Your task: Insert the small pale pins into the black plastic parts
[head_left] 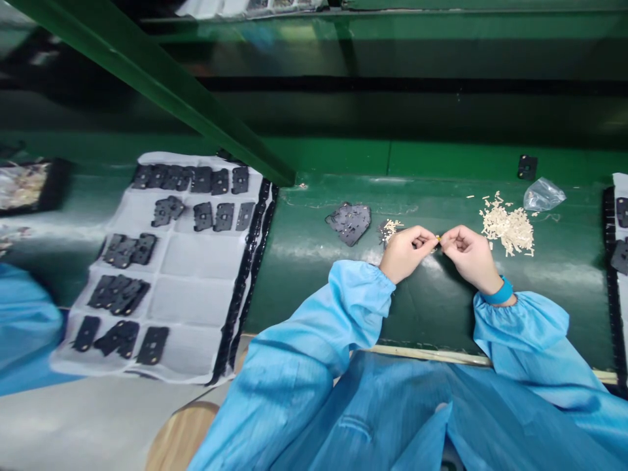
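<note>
Head view: small yellow piece [438, 239] just left of the cream peg pile [508, 229], held over the green bench [304, 288] between the fingertips of both hands. Mostly covered by fingers, too small to read; can't tell its long axis or which way it points.

Left hand [405, 254], farther from the pile: thumb and index together, clamped on the piece, barely any gap. Right hand [469, 256], beside the pile's left edge: thumb and index also pinched together at the piece's right side, meeting the left fingertips. Blue wristband [498, 292] on the right wrist, lower left of the pile.

Loose cream pegs in the pile lie at all angles. Left of the pile, past the left hand, a few more pegs [391, 226] lie on dark parts; farther left, heap of black plastic plates [349, 222]. Clear plastic bag [543, 195] just upper right of the pile, single black plate [528, 167] above it. Well left of the pile, white divided tray [193, 258] with black plates grouped in its compartments. Another person's blue sleeve [24, 320] farthest left of the pile.
</note>
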Demonstrator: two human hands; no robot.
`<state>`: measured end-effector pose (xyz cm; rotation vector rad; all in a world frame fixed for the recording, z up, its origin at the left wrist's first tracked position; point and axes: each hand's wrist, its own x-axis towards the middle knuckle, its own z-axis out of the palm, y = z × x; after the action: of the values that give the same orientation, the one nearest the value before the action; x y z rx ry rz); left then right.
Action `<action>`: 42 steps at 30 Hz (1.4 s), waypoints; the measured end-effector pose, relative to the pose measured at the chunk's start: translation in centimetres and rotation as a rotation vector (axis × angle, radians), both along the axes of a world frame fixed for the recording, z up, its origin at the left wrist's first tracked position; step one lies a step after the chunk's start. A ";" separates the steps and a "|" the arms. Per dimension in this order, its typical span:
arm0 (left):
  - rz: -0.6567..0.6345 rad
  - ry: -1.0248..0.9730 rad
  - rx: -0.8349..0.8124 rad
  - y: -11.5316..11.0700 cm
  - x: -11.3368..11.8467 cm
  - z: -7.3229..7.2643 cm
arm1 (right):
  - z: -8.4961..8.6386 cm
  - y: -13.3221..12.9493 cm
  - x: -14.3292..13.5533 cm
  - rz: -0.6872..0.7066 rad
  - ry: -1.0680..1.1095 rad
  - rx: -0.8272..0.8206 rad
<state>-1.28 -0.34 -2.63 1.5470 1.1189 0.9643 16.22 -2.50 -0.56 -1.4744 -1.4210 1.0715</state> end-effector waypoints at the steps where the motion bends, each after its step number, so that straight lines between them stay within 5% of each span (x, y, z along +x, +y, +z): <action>1: 0.004 -0.010 -0.018 0.0 0.0 0.0 | -0.1 -0.1 0.0 0.011 -0.012 0.009; 10: 0.068 -0.017 -0.061 0.0 0.0 0.1 | 0.1 -0.8 -0.2 -0.049 -0.310 0.378; 15: 0.067 -0.009 -0.091 -0.1 0.1 -0.2 | 0.3 -0.9 -0.4 0.068 -0.356 0.435; 23: 0.034 0.040 0.026 -0.3 -0.1 -0.2 | 0.4 -0.8 -0.4 0.034 -0.391 0.467; 28: 0.097 0.025 0.042 0.4 -1.0 0.3 | 0.4 -0.2 0.7 -0.120 -0.397 0.416; 33: 0.175 -0.003 0.024 1.0 -1.7 0.6 | 0.5 0.1 1.4 -0.029 -0.429 0.307; 38: 0.177 -0.025 0.023 1.0 -1.8 0.9 | 0.7 -0.1 0.8 -0.111 -0.361 0.284; 42: 0.179 -0.038 0.037 0.9 -1.9 0.9 | 1.2 -0.9 -0.3 0.222 0.121 -0.190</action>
<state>-3.16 0.60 -1.72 1.4706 1.2341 1.1351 15.94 -3.41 0.66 -1.3782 -1.4531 1.4429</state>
